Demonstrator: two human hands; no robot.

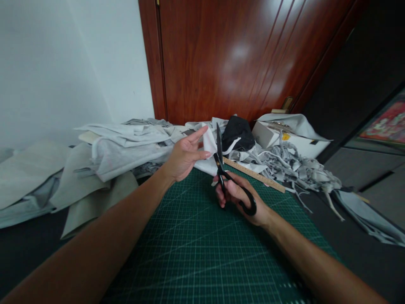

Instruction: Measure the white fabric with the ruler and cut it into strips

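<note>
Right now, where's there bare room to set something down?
The widest bare patch of green mat lies between your forearms, nearer you than your left hand and right hand. A narrower strip shows between your right forearm and the wooden ruler. The far side's crowded: pale fabrics, black cloth, tangled strips.
</note>
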